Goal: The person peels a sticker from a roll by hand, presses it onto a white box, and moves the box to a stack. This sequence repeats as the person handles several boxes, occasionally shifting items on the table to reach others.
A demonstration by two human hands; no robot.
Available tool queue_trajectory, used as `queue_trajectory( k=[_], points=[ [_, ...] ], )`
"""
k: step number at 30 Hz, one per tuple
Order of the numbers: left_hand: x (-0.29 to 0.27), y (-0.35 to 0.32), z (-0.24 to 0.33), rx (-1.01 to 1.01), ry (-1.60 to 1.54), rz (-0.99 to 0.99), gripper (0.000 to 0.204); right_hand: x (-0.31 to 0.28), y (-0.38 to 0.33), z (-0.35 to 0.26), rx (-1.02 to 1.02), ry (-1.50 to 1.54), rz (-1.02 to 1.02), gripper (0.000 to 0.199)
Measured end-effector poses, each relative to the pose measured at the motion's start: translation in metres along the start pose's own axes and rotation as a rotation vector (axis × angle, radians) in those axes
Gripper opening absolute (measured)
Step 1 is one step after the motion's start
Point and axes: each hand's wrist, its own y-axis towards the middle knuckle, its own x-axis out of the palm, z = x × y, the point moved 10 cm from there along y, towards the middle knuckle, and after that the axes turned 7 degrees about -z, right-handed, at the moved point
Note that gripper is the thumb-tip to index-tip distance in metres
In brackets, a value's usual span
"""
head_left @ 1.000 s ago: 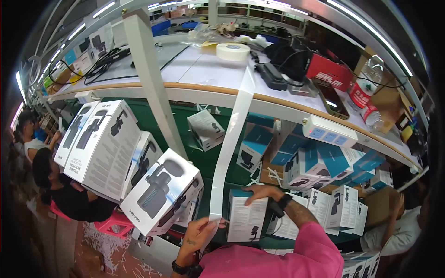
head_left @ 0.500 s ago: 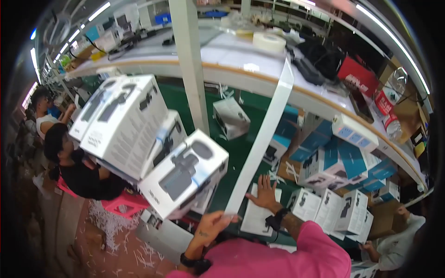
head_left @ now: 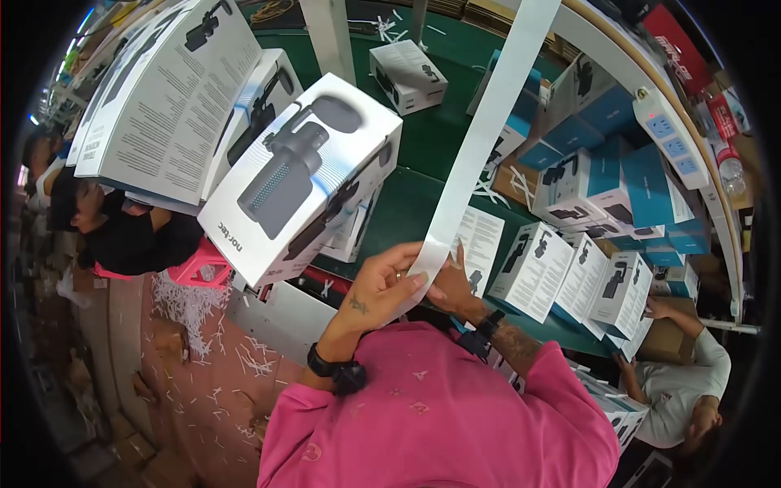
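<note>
A long, glossy white strip (head_left: pixel 486 122) slants down from the upper edge to my hands. My left hand (head_left: pixel 376 290) pinches its lower end between thumb and fingers. My right hand (head_left: pixel 454 289) is closed at the same end, with its fingers partly behind the strip. Just beyond my right hand, a flat white printed carton (head_left: pixel 482 240) lies on the green work surface (head_left: pixel 407 195). To the left, a white box (head_left: pixel 301 179) picturing a dark grey microphone-like device leans at a tilt beside a larger stack of printed boxes (head_left: pixel 175 106).
Several white boxes (head_left: pixel 533 272) stand to the right, near a co-worker (head_left: pixel 683 370). Teal-and-white boxes (head_left: pixel 606 183) are piled behind them, below a power strip (head_left: pixel 671 138). A white post (head_left: pixel 328 41) rises at the back. Another person (head_left: pixel 134 236) sits left; paper scraps (head_left: pixel 191 313) litter the floor.
My right hand has left the flat carton and come to the strip's lower end beside my left hand. The view has tilted downward, so the shelf top has mostly gone out of sight.
</note>
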Motion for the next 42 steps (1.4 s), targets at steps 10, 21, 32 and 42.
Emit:
queue_trajectory(
  k=[10, 21, 32, 42],
  points=[
    [0.012, 0.019, -0.005, -0.043, -0.012, 0.037, 0.038, -0.281, -0.108, -0.066, -0.178, 0.151, 0.928, 0.047],
    [0.027, 0.027, 0.038, 0.148, 0.708, 0.005, 0.025, -0.305, -0.082, -0.089, -0.339, -0.15, 0.635, 0.037],
    [0.047, 0.041, 0.056, 0.322, 0.919, -0.2, 0.03, -0.311, -0.072, -0.074, -0.431, -0.099, 0.38, 0.026],
    [0.01, 0.053, 0.025, 0.078, 0.789, -0.024, 0.037, -0.327, -0.079, -0.009, -0.343, 0.092, 0.723, 0.022]
  ],
)
